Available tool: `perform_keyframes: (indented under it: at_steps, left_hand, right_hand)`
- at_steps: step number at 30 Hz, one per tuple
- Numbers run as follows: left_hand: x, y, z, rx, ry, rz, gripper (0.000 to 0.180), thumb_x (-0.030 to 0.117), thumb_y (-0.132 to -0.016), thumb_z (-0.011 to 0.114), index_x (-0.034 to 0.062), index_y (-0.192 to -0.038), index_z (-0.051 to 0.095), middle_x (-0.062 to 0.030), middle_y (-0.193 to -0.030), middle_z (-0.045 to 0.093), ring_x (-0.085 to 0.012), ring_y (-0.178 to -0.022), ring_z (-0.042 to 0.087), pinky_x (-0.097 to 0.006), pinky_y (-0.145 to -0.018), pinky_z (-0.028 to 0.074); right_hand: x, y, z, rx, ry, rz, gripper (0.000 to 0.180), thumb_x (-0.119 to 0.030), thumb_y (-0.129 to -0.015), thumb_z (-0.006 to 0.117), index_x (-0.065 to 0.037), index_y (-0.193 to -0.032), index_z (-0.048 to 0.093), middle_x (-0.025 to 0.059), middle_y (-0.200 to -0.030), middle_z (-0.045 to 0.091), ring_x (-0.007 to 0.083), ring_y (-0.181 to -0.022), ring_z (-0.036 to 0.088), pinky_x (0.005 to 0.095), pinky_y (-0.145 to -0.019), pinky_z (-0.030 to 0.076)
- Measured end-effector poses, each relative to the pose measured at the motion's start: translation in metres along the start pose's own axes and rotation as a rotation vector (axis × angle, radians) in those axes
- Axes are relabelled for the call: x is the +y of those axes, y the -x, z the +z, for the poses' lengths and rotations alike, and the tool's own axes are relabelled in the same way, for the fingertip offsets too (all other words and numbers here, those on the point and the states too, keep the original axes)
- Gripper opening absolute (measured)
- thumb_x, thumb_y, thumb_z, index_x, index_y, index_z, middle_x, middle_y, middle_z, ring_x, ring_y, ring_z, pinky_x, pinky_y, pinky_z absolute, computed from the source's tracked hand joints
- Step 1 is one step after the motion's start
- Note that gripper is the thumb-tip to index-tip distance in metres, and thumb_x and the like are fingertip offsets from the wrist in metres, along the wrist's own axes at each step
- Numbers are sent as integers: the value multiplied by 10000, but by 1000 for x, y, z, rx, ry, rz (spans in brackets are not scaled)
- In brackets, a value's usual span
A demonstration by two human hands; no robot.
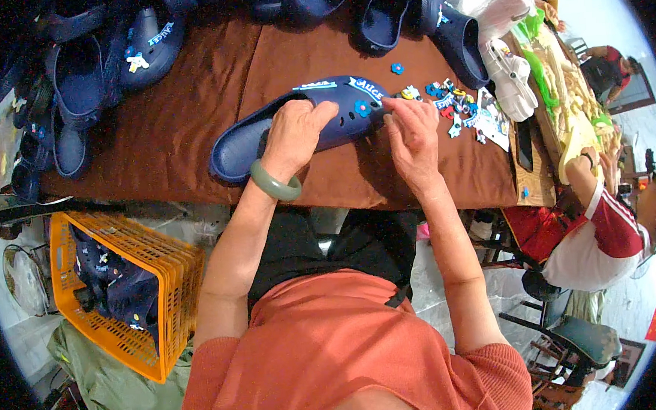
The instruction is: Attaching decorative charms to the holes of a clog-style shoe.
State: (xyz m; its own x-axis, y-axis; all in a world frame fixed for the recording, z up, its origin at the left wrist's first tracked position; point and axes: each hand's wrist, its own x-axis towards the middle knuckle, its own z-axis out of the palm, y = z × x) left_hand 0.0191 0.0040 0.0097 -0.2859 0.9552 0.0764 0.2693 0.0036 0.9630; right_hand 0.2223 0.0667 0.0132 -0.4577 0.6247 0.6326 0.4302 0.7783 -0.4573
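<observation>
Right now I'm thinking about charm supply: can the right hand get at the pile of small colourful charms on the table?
Probably yes. The right hand is at the toe of the navy clog, and the pile of charms lies just beyond it on the brown table, with nothing between them.

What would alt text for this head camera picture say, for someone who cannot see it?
Seen from above, a person's left hand steadies a navy clog on a brown table while the right hand presses at its toe. Small colourful charms lie beside it, more navy clogs behind, an orange crate below.
</observation>
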Motion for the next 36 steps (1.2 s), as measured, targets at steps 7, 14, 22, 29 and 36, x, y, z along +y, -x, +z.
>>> perform_keyframes:
  at_steps: [7,14,22,29,36]
  left_hand:
    - [4,5,-4,-38,83,-19,489,382,-878,539,-84,-733,553,-138,-587,467,-174,-584,485,-367,-607,409]
    - [3,3,-5,-49,92,-32,458,369,-899,552,-67,-764,581,-86,-619,484,-140,-616,474,-341,-624,418]
    - [7,6,-1,0,145,-91,528,407,-919,550,-78,-709,555,-72,-600,459,-128,-603,442,-342,-598,399]
    - [-8,1,1,40,12,-64,654,508,-928,505,-60,-607,536,-109,-530,443,-209,-548,439,-388,-583,381]
    - [-5,2,-3,27,13,-38,650,498,-927,510,-66,-606,532,-114,-536,449,-204,-550,452,-381,-584,386]
  right_hand:
    - [34,25,-26,-29,337,-105,161,-138,-799,709,-147,-954,666,27,-968,596,232,-983,531,461,-984,277]
    - [117,58,-73,52,600,238,109,-241,-822,708,-172,-902,682,-3,-919,639,204,-960,557,444,-951,294]
    - [107,41,-46,-91,620,131,218,-296,-823,713,-180,-1008,700,14,-966,632,216,-962,566,458,-941,296]
    - [95,41,-48,-95,329,137,185,-170,-807,730,-113,-976,680,40,-956,674,221,-953,619,455,-997,319]
    - [0,14,-18,0,60,-51,235,-82,-739,766,-122,-959,695,37,-912,675,202,-883,632,445,-1014,351]
